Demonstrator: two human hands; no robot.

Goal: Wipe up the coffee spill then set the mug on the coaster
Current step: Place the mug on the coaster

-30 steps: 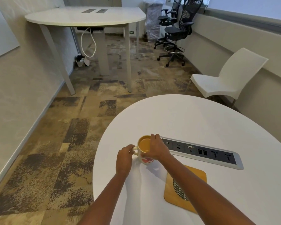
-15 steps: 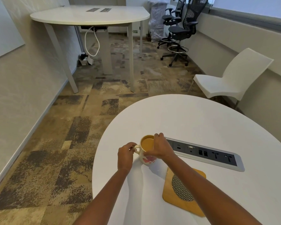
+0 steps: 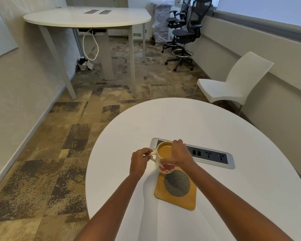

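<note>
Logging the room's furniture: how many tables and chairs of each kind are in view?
White tables: 2 (near one, far one)
Black office chairs: 2 (front, behind)
White plastic chair: 1
Total: 5

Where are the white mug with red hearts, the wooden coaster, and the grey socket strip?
White mug with red hearts (image 3: 165,167), head view, lower side wall.
Wooden coaster (image 3: 176,200), head view, near wooden border.
Grey socket strip (image 3: 214,156), head view, dark panel.
</note>
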